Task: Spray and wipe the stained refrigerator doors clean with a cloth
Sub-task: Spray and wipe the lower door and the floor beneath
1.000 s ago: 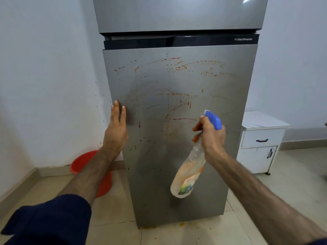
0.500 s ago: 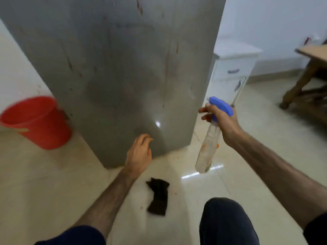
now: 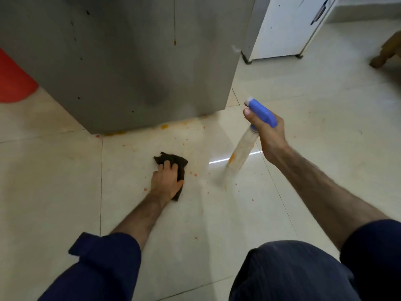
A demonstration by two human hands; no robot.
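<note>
On floor tile — left hand (image 3: pixel 167 181) fingers curled onto cloth (image 3: pixel 173 159); right hand (image 3: pixel 269 135) wrapping unlabelled spray bottle (image 3: pixel 243 151).

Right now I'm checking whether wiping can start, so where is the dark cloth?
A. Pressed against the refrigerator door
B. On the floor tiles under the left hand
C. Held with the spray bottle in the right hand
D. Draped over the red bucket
B: the dark cloth lies on the floor tiles, with the left hand closing on it.

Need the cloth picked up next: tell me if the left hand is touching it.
Touching. The head view shows the left hand pressed on the dark cloth on the floor, fingers curled over it.
</note>
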